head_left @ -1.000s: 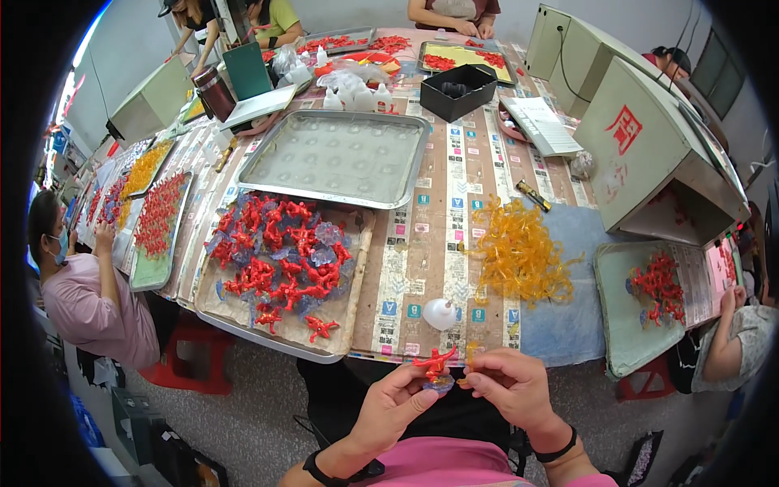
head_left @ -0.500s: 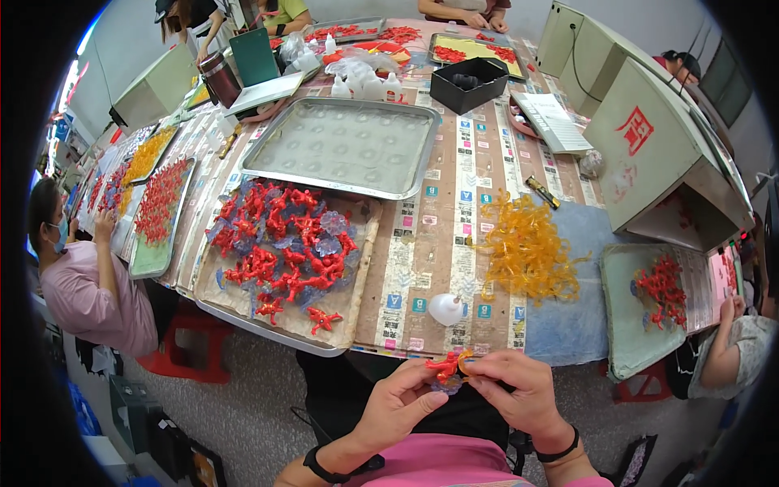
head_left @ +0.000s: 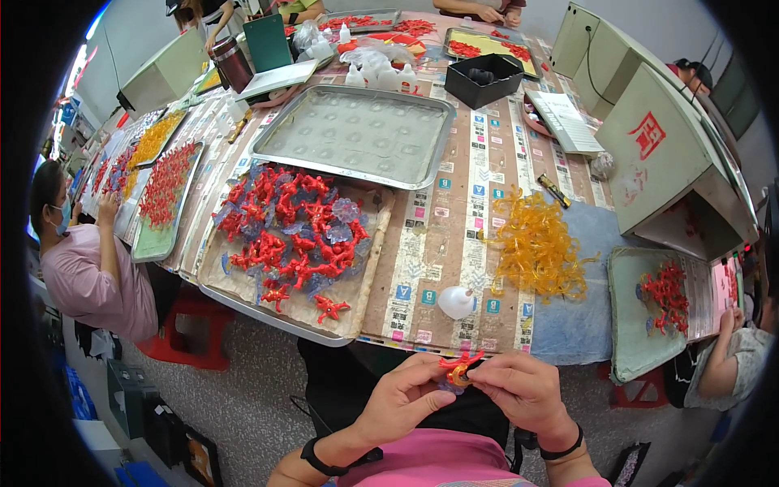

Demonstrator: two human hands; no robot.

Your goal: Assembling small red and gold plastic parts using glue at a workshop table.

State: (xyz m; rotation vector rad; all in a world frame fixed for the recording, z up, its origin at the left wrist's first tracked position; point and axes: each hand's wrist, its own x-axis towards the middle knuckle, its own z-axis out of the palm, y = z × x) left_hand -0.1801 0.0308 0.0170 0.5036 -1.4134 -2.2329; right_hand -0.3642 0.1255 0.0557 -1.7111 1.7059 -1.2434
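Close to my body, just off the table's front edge, my left hand (head_left: 399, 402) grips a small red plastic figurine (head_left: 464, 359) with a translucent purple base. A curved yellow translucent piece (head_left: 458, 376) lies against the figurine, and the closed fingers of my right hand (head_left: 523, 394) pinch at it. My fingertips partly hide the join between them. Beyond my left hand, a paper-lined tray (head_left: 350, 312) carries a heap of similar red figurines (head_left: 280, 235) with purple bases. A loose pile of yellow translucent pieces (head_left: 540, 247) lies on the table beyond my right hand.
A white squeeze bottle (head_left: 456, 303) stands near the table edge. Farther back are a large metal tray (head_left: 434, 162), a black box (head_left: 483, 89) and a glue tube (head_left: 553, 191). Grey-green cabinets (head_left: 673, 146) flank the right. Co-workers sit at left, right and far side.
The red figurine has turned in my fingers, and the yellow piece now lies across it instead of at its right side. The view has shifted slightly.
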